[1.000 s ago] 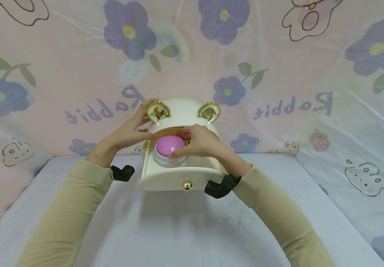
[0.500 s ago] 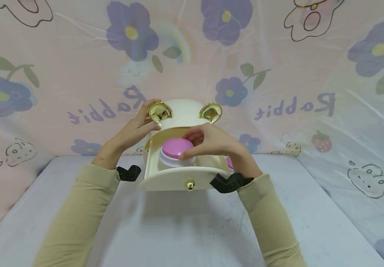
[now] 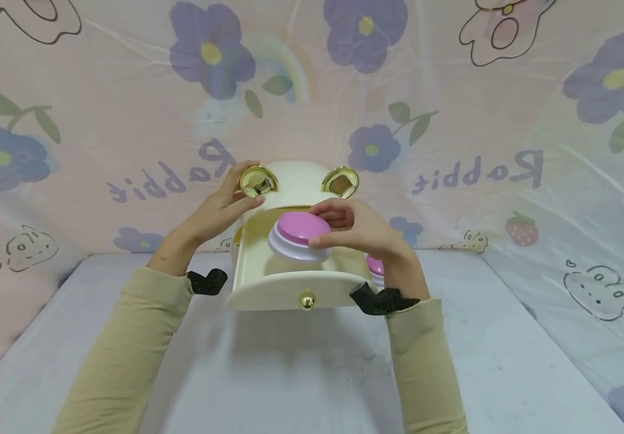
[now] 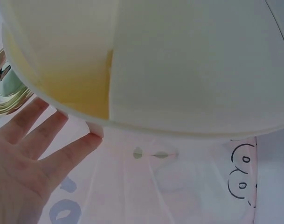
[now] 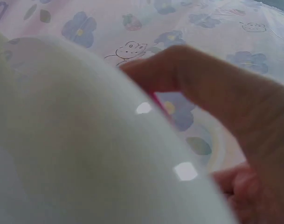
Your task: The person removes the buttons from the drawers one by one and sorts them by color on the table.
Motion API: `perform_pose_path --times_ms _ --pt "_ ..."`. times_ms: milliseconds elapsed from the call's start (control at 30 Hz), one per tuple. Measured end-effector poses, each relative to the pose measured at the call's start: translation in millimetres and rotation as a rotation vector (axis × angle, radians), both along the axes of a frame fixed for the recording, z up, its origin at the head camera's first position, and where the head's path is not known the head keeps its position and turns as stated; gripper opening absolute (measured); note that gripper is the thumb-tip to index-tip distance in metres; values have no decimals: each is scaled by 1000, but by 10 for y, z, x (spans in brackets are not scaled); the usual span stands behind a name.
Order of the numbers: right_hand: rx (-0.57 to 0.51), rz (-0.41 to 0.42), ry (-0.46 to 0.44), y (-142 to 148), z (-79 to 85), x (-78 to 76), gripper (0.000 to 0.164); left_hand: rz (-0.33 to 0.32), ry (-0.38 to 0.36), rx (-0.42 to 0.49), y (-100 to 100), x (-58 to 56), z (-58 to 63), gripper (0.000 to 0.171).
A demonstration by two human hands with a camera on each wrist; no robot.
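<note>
A cream storage box (image 3: 301, 181) with two gold ears has its front drawer (image 3: 268, 290) pulled out, a gold knob (image 3: 307, 301) on the drawer front. Over the drawer, my right hand (image 3: 363, 226) pinches a round push button (image 3: 302, 236), pink on top with a white base, its thumb at the near edge and fingers behind. The button is tilted, with a shadow beneath it in the drawer. Its glossy white side fills much of the right wrist view. My left hand (image 3: 220, 205) rests on the box's left side by the gold ear (image 3: 258, 181), fingers fairly straight.
A second pink-and-white push button (image 3: 375, 268) stands on the white table (image 3: 301, 374) to the right of the box, partly behind my right wrist. A patterned cloth backdrop (image 3: 290, 84) rises behind and at both sides. Black wrist mounts hang near the drawer front.
My right hand has lifted the push button from the drawer floor and moved it slightly right. My left thumb has shifted up beside the ear. The second button has come into view.
</note>
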State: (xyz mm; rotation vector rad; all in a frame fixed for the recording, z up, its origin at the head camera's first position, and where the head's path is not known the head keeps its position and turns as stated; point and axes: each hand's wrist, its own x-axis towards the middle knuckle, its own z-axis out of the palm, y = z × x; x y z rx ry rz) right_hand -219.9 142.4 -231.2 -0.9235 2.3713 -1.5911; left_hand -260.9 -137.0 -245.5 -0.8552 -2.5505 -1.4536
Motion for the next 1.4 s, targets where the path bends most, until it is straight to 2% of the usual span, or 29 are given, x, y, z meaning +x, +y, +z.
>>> perform_pose_path --times_ms 133,267,600,767,1200,1400 --pt "-98 -21 18 97 -40 15 57 -1 -5 -1 7 1 -3 62" --pt "-146 -5 55 184 -71 27 63 -7 1 4 6 3 -10 59" --pt "-178 -17 127 388 -143 69 61 -16 33 -21 -18 20 -25 63" --pt "-205 -40 145 519 -212 66 58 -31 25 -24 -21 41 -18 66" --pt "-216 -107 143 868 -387 80 53 -13 22 -31 -30 36 -24 65" --pt "-226 -145 135 1015 -467 101 49 -27 22 -31 -22 44 -12 66"
